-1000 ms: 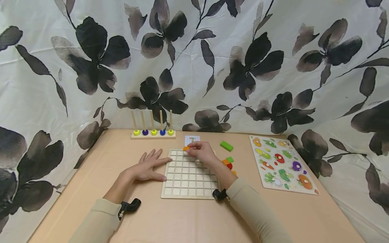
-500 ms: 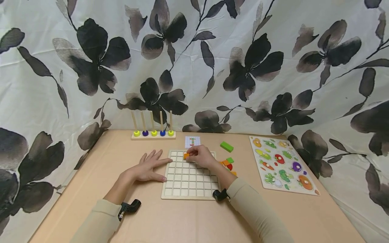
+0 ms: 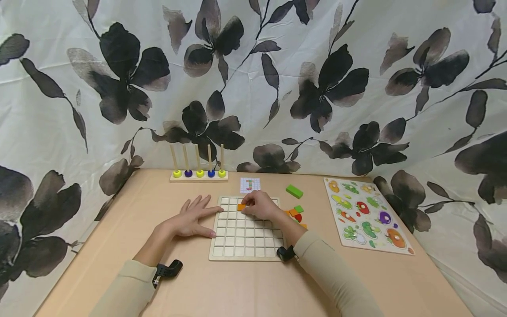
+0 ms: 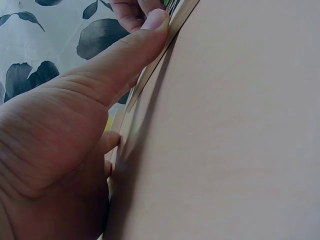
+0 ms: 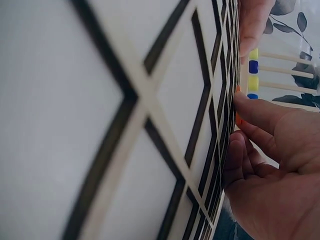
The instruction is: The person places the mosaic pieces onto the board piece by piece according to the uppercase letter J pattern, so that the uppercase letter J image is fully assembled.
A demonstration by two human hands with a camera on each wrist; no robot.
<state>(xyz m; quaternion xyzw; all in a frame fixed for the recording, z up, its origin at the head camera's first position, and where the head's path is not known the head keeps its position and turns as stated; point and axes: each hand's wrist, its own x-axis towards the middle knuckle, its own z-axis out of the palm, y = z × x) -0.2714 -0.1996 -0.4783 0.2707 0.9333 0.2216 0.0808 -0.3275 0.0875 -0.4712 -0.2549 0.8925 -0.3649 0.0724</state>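
Observation:
My left hand (image 3: 192, 221) lies flat with fingers spread at the left side of a white gridded board (image 3: 240, 241). Its index fingertip and thumb touch the board's edge, and the left wrist view shows the thumb (image 4: 125, 55) against that rim. My right hand (image 3: 262, 206) pinches a small orange block (image 3: 240, 207) between thumb and fingers at the board's upper rows. In the right wrist view the orange block (image 5: 238, 118) is at the grid surface, partly hidden by the fingertips; whether it sits fully in a cell I cannot tell.
A small pattern card (image 3: 250, 185) lies behind the board. To the right are a green block (image 3: 294, 191) and several small blocks, including a red one (image 3: 298, 218). A vegetable picture board (image 3: 372, 247) lies far right. A peg stand (image 3: 199, 178) with coloured beads stands back left.
My right hand has brought the orange block from beside the card, at the board's top edge, down onto the grid's upper rows. The left hand has stayed in place.

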